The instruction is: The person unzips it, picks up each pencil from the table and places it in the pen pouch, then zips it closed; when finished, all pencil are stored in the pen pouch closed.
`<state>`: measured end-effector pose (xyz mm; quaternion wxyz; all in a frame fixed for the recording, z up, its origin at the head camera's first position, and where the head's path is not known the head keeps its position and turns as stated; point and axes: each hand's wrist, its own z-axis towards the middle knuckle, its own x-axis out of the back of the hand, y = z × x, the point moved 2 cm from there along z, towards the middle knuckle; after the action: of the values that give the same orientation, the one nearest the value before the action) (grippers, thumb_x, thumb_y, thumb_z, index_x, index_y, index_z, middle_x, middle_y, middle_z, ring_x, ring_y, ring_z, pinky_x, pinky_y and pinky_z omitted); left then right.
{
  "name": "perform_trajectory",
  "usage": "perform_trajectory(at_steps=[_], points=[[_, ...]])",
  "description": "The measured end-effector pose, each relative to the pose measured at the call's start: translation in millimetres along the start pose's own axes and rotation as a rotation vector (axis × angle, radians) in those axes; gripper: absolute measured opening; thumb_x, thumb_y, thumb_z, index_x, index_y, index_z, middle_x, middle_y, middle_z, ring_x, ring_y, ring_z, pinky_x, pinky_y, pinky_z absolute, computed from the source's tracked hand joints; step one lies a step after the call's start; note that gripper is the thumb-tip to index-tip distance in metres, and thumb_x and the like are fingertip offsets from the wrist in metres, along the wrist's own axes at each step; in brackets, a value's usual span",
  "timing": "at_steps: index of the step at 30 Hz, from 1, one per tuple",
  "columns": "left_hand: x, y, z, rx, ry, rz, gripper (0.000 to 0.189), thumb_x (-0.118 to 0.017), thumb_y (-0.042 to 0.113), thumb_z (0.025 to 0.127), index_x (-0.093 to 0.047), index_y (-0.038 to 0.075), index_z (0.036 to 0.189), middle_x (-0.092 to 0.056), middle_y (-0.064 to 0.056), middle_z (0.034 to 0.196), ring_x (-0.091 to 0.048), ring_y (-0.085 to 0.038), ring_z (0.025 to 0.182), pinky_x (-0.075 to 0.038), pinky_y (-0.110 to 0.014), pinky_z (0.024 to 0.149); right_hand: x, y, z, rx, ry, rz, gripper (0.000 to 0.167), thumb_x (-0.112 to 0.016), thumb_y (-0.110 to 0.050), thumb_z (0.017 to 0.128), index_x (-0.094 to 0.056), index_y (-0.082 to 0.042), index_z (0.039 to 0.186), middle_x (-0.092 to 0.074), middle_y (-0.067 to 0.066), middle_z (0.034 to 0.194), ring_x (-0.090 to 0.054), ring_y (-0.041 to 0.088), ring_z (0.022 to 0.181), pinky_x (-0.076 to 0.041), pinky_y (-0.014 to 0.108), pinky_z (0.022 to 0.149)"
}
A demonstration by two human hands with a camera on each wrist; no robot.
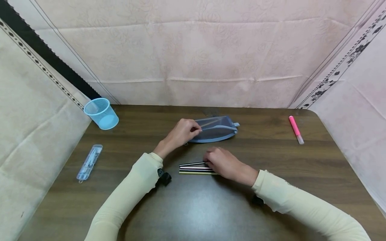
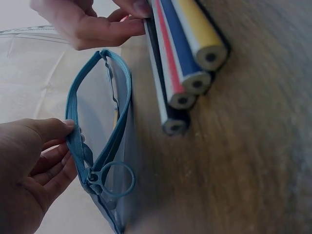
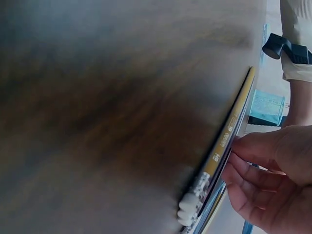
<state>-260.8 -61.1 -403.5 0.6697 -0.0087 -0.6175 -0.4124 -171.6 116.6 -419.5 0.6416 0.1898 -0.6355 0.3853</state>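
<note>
A blue see-through zip pouch (image 1: 215,134) lies on the table with its zip open, and a thin yellowish stick shows inside. My left hand (image 1: 182,132) pinches the pouch's rim between thumb and fingers, beside the ring-shaped zip pull (image 2: 117,179). In front of the pouch, several striped pencils lie side by side: a yellow pencil (image 2: 197,27), a blue pencil (image 2: 183,44), a red pencil (image 2: 168,58) and a black pencil (image 2: 160,83). With its fingertips my right hand (image 1: 224,162) pinches the black pencil, the one nearest the pouch, which sits slightly askew from the others.
A light blue mesh cup (image 1: 105,115) stands tilted in view at the back left edge. Below it lies a clear blue narrow case (image 1: 89,163). A pink marker (image 1: 296,130) lies at the far right. Cloth hangs behind and beside the wooden table (image 1: 193,207).
</note>
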Motion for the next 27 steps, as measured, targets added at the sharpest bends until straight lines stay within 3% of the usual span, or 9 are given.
perform_trajectory(at_steps=[5,10,15,20,27], points=[[-0.7,-0.4,0.5,0.006,-0.008,-0.004,0.015,-0.069,0.015,0.096,-0.078,0.007,0.104,-0.074,-0.006,0.099,-0.065,-0.013,0.083,-0.058,-0.028,0.077,2.1,1.0,2.6,0.022,0.01,-0.057,0.014,-0.069,-0.004,0.09,-0.072,-0.014,0.08,-0.064,-0.003,0.082,-0.062,0.011,0.076,-0.052,0.029,0.066],[-0.1,-1.2,0.1,0.008,-0.006,-0.003,0.015,-0.069,0.015,0.096,-0.078,0.007,0.104,-0.074,-0.006,0.1,-0.064,-0.013,0.082,-0.058,-0.028,0.077,10.1,1.8,4.0,0.043,-0.017,-0.031,0.014,-0.069,-0.005,0.089,-0.069,-0.014,0.078,-0.062,-0.003,0.079,-0.056,0.008,0.072,-0.048,0.026,0.065],[0.8,-2.0,-0.5,0.0,-0.004,-0.001,0.015,-0.069,0.016,0.096,-0.079,0.007,0.105,-0.075,-0.006,0.1,-0.065,-0.012,0.082,-0.058,-0.027,0.077,20.6,5.2,4.1,0.092,-0.071,0.052,0.011,-0.069,-0.008,0.091,-0.068,-0.014,0.082,-0.062,-0.005,0.078,-0.052,0.005,0.069,-0.046,0.021,0.063],[0.9,-2.5,-0.4,0.001,-0.013,-0.005,0.015,-0.069,0.016,0.097,-0.079,0.007,0.104,-0.075,-0.006,0.099,-0.065,-0.012,0.081,-0.058,-0.027,0.076,31.3,7.0,2.3,0.119,-0.138,0.203,0.003,-0.068,-0.014,0.095,-0.071,-0.013,0.096,-0.064,-0.007,0.086,-0.055,0.004,0.075,-0.049,0.019,0.068],[0.2,-3.9,-1.4,-0.013,-0.002,-0.001,0.015,-0.069,0.016,0.097,-0.079,0.007,0.104,-0.075,-0.006,0.099,-0.066,-0.012,0.082,-0.058,-0.027,0.076,41.3,5.5,-1.2,0.16,-0.117,0.365,0.015,-0.068,-0.009,0.093,-0.076,-0.013,0.106,-0.065,-0.008,0.09,-0.055,0.001,0.078,-0.05,0.02,0.069]])
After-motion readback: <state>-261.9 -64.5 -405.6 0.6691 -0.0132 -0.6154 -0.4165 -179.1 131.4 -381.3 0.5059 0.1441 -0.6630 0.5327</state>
